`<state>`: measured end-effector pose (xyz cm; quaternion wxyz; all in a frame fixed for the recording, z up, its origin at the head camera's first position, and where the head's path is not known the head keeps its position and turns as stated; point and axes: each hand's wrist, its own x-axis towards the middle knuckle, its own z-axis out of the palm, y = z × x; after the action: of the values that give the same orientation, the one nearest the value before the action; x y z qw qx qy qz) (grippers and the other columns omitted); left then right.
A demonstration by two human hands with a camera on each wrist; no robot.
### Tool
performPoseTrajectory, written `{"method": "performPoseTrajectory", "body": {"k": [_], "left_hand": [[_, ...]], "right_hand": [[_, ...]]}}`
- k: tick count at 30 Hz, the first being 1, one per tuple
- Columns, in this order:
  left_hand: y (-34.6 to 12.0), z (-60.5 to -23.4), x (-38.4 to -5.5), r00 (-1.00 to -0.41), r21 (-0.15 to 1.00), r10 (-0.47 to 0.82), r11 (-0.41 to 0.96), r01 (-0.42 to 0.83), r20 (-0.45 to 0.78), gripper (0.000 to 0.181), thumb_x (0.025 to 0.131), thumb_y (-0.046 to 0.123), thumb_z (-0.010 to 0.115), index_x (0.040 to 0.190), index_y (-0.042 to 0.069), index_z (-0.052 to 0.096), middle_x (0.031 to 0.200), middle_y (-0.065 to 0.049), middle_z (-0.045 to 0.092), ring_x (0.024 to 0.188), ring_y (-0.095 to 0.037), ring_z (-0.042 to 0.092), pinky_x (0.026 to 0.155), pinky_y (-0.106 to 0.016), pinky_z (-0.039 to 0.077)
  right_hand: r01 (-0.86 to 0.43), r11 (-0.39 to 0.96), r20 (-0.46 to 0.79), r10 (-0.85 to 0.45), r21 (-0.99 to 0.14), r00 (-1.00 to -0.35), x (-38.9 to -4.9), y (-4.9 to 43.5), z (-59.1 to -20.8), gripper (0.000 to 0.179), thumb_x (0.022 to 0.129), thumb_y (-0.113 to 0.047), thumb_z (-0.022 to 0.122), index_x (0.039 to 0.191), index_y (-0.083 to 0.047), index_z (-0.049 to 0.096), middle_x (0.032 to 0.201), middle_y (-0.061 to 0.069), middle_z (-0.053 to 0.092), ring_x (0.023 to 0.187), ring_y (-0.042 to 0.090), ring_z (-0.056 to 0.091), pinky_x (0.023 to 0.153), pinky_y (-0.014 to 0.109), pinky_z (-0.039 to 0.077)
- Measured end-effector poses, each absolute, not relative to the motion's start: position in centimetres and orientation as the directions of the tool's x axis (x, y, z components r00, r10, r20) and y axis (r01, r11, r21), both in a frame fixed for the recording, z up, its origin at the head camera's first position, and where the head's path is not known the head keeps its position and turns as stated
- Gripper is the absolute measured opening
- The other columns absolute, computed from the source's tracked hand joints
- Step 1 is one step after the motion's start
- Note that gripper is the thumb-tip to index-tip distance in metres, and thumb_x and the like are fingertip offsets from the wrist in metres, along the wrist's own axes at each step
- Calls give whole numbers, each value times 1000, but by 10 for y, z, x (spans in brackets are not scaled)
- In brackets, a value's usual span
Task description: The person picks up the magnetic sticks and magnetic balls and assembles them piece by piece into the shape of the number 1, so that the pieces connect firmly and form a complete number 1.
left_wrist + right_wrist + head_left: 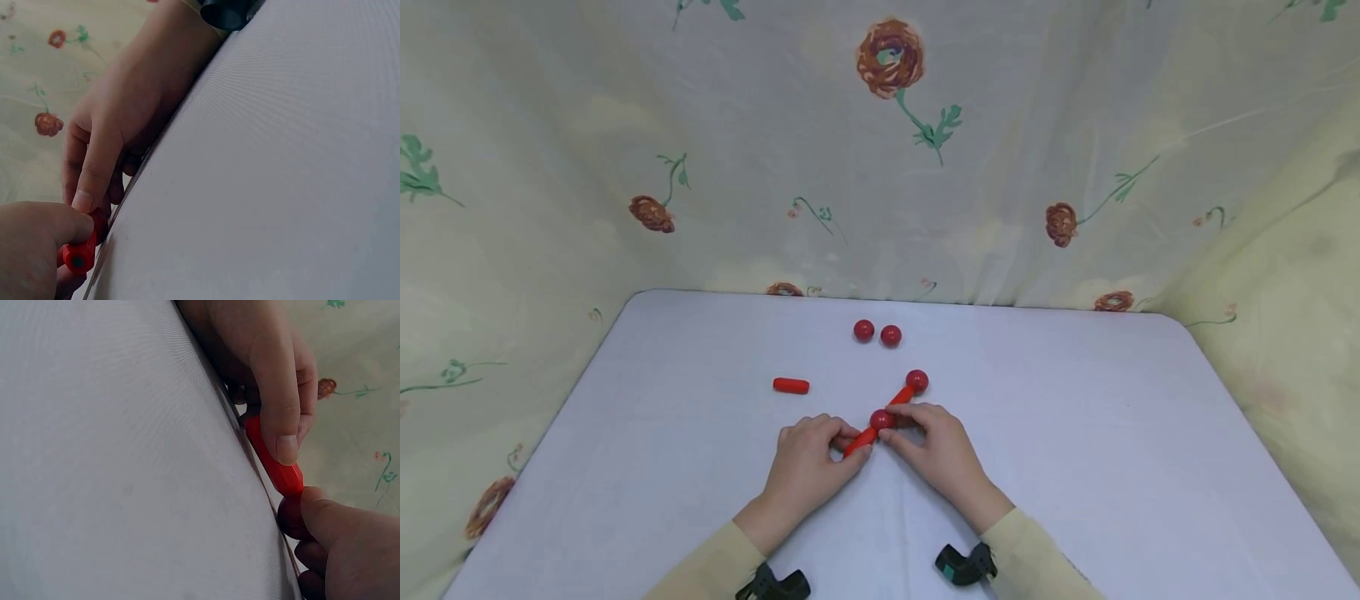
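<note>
My left hand [808, 461] pinches a short red rod [861, 442] between thumb and fingers. A dark hole shows in that rod's near end in the left wrist view. The rod's other end meets a red ball [882, 420], which my right hand [942, 450] grips with thumb and fingertips. Beyond the ball, a second red rod [902, 396] runs up and to the right, ending at another red ball [917, 381]. Together the pieces form a slanting line on the table. In the right wrist view the held rod [275, 459] touches the dark red ball [291, 517].
Two loose red balls, a left one [863, 331] and a right one [891, 336], sit near the table's back edge. A loose red rod [791, 386] lies to the left on the white table [1112, 450]. A flowered curtain [985, 225] hangs behind.
</note>
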<state>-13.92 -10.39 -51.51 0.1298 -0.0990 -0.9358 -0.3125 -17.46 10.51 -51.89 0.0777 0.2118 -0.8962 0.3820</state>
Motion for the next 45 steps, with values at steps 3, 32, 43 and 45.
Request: {"method": "performPoseTrajectory", "body": {"k": [3,32,43,45], "left_hand": [[-103,-515,-139,-947,560,106,784,268,305,24,81,43,79,92,23,74,73,17,56,71,-4,50,69,-34,35],[-106,-503,-145,-993,756,59,644,118,104,28,87,43,73,105,22,70,80,15,59,73,-8,55,73,-33,46],[-132,-464,-206,-994,673,110,734,96,22,36,90,37,72,118,16,67,103,3,66,98,-18,59,83,-36,51],[-135,-460,-219,-992,666,126,740,93,-2,38,91,36,71,122,16,65,109,0,66,104,-20,58,86,-39,51]], "right_hand": [[-429,631,295,-312,-646,-903,-176,105,-519,33,87,-36,77,116,-23,73,108,-13,69,102,8,61,86,33,52],[-405,627,279,-295,-665,-914,-178,115,-520,34,89,-34,75,121,-24,71,110,-14,68,103,7,61,90,33,51],[-392,623,265,-291,-677,-920,-178,110,-519,35,89,-37,74,121,-25,71,109,-14,68,103,7,60,90,33,51],[-389,620,258,-293,-681,-920,-178,109,-519,35,89,-37,74,122,-25,71,109,-15,68,103,7,60,90,33,51]]}}
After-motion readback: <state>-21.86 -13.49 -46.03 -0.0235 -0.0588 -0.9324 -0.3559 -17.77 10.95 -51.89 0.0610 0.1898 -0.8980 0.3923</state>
